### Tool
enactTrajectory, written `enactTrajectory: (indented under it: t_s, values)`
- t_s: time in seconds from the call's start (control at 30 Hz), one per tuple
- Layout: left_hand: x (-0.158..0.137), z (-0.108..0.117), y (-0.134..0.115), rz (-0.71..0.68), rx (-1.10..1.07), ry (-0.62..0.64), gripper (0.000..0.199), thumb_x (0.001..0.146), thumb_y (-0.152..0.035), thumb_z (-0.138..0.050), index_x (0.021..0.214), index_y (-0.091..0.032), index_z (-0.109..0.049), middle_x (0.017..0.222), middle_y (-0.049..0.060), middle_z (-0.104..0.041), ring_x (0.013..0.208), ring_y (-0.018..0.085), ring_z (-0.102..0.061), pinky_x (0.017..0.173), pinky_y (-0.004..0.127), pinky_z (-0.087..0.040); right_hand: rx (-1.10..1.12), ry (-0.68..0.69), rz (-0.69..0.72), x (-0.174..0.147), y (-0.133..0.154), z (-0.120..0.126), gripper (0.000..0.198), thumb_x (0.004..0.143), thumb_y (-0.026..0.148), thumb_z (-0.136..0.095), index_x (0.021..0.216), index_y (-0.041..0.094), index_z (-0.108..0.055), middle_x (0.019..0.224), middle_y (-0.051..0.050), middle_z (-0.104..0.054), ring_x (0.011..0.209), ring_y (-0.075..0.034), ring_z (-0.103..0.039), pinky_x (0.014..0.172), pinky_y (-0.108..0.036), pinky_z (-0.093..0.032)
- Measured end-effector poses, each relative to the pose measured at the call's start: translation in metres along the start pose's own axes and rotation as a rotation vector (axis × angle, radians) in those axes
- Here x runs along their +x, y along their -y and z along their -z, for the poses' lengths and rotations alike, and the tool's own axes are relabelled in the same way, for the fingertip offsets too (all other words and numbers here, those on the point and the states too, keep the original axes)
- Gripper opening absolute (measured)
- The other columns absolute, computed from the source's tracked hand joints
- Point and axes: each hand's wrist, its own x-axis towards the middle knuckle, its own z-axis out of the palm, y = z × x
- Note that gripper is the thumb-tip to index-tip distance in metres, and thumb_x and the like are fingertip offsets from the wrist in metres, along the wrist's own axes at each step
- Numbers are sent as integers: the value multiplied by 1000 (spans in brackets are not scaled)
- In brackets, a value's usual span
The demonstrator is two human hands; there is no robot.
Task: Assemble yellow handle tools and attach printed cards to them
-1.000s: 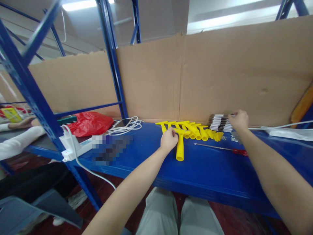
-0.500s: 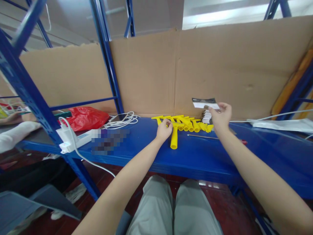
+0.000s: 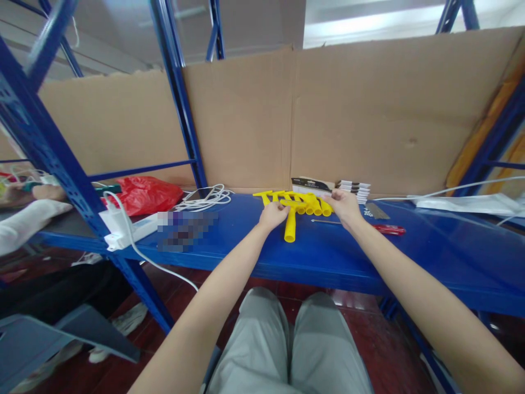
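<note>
My left hand is closed on the crossbar of a yellow T-shaped plastic tool, whose hollow round handle points toward me. Between the fingers of my right hand is a black-and-white printed card, held just behind the crossbar. Behind my hands lies a row of similar yellow T-shaped tools, partly covered by the hands. To the right of them a stack of black-and-white cards stands against the cardboard. A screwdriver with a red handle lies beside my right wrist, its shaft partly hidden.
Small flat grey pieces lie near the stack. On the left are a white power strip, coiled white cable and a red plastic bag. A cardboard sheet backs the blue bench. Another person's sleeve shows far left.
My right hand has brought the card left and down, from above the stack to behind the yellow tool's crossbar. The screwdriver's handle is now uncovered. My left hand keeps its hold.
</note>
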Motion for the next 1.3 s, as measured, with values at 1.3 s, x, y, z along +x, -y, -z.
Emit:
enactTrajectory:
  t_s: [1.3]
  values:
    - [17,9,4,392,-1183,-264,25,83,-33,-66,74,-12,-56,46,-4,-50,34,6,-43,34,16,-28,187,196,-138,-9,17,2,42,56,55,-78,69,20,-60,61,0,-67,64,-16,-66,70,-31,-54]
